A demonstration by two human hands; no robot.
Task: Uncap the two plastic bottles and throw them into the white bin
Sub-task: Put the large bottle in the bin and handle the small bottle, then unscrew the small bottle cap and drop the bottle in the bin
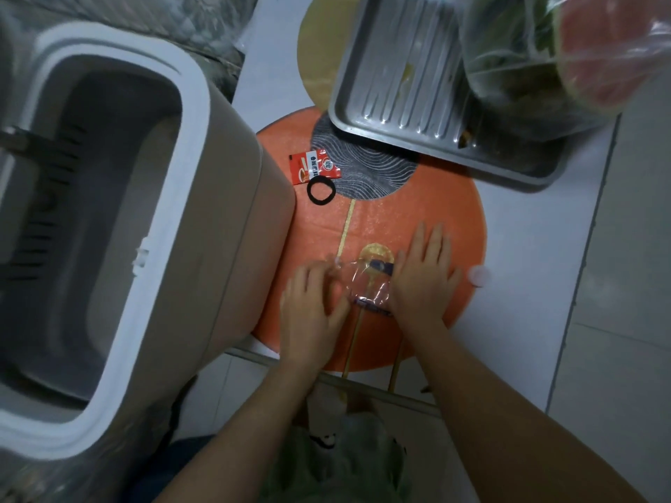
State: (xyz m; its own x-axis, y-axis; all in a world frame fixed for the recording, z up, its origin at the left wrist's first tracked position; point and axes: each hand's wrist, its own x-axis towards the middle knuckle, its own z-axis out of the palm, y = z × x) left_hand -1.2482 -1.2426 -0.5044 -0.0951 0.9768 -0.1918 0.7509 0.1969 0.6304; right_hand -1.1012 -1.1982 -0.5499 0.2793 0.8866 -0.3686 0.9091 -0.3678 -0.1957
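Observation:
A clear plastic bottle (365, 285) with a dark blue label lies on its side on the orange round mat (406, 208), flattened between my hands. My left hand (312, 306) curls over its neck end at the left. My right hand (425, 274) presses flat with fingers spread on its right part. A white cap (478, 275) lies at the mat's right edge, apart from the bottle. The white bin (188, 139) stands open on the left, its inside dark. I see only this one bottle.
A red sachet (314, 168) and a black hair band (321, 189) lie on the mat near the bin. A metal tray (417, 114) sits at the back with a plastic bag of food (566, 49) beside it. Another plastic bag (345, 455) lies below the table edge.

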